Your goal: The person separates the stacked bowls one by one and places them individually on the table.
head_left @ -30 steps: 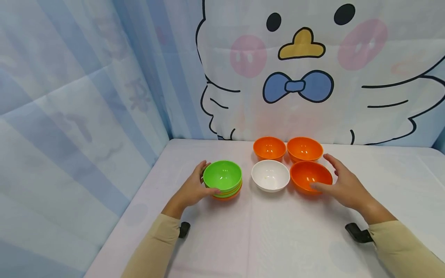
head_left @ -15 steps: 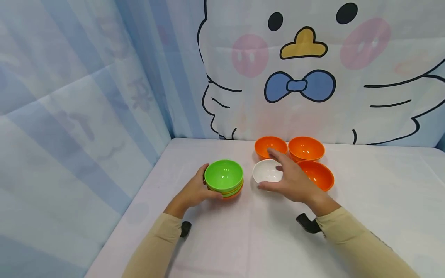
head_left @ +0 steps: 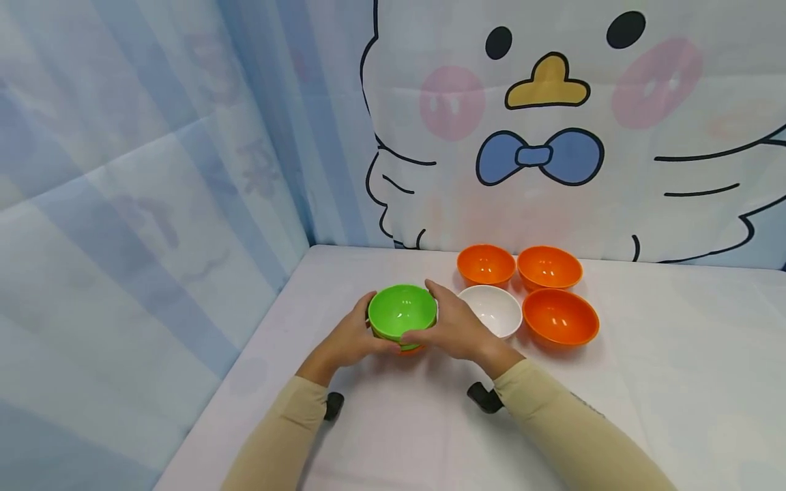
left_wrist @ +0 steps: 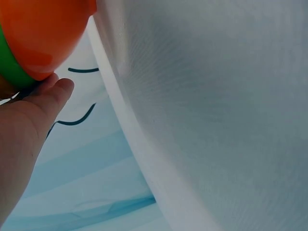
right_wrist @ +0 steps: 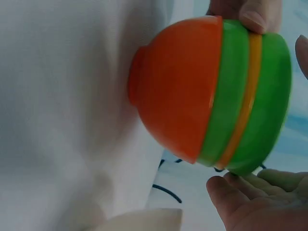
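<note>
In the head view, a stack of nested bowls (head_left: 402, 310) stands left of the other bowls. The right wrist view shows its layers: an orange bowl (right_wrist: 178, 91) at the bottom, then green, yellow-orange and a green bowl (right_wrist: 264, 106) on top. My left hand (head_left: 350, 341) holds the stack from the left, its thumb (right_wrist: 254, 18) against the side. My right hand (head_left: 457, 327) is around the right side, thumb in front and fingers behind. Its fingers (right_wrist: 250, 192) are extended at the top green bowl's rim; whether they press it I cannot tell.
Just right of the stack sits a white bowl (head_left: 493, 310), partly behind my right hand. Orange bowls stand behind and beside it: one back left (head_left: 485, 264), one back right (head_left: 548, 266), one front right (head_left: 560, 317). A pale cloth covers the table (head_left: 393, 436); printed curtains (head_left: 153, 204) border it.
My right hand has left the front orange bowl and moved left past the white bowl to the green bowl on the stack. My left hand has stayed at the stack.
</note>
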Tool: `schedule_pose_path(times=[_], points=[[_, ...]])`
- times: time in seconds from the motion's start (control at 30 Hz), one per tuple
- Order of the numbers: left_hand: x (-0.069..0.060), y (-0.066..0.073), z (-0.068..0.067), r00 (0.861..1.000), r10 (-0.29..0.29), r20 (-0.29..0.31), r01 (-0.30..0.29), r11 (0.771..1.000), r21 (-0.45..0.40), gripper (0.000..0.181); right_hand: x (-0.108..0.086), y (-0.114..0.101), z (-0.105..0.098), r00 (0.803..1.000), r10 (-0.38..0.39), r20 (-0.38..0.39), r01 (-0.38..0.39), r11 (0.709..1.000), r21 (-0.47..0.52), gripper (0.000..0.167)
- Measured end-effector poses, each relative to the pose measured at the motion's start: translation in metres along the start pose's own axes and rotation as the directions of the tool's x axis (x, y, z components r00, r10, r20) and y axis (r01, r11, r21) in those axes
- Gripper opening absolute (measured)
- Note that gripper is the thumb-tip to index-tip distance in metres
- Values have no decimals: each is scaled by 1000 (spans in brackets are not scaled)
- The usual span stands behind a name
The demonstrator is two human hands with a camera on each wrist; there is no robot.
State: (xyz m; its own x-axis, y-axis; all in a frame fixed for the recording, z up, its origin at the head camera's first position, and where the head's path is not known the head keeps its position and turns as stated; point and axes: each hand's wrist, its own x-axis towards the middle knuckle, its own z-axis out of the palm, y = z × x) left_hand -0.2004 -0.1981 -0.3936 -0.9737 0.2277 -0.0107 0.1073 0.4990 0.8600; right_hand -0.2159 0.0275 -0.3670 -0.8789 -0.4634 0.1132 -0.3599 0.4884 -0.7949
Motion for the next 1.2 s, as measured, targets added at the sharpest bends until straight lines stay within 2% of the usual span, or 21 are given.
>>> schedule_pose_path(times=[0.27,0.53,0.7,1.0,1.2], points=[[2,2,2,1000,0,4,0,1000,-8,113,5,5,3,1000,4,12,-4,1000,-6,117],[1,3,2,1000,-25,-4,25,1000,19,114,8,8,5,1000,-2,-10,2,1000,-16,114],[2,2,1,1000,-18,2,18,1000,15,113,8,8,6,1000,4,-25,-5,999,-42,113],[1,1,-1,999,32,27,-32,999,-12,106,7,6,3,999,19,-42,-21,999,-41,113],[0,0,-1,1000,18,15,-18,1000,-5,105,2,1,-5,998,28,-60,-29,999,-16,110]])
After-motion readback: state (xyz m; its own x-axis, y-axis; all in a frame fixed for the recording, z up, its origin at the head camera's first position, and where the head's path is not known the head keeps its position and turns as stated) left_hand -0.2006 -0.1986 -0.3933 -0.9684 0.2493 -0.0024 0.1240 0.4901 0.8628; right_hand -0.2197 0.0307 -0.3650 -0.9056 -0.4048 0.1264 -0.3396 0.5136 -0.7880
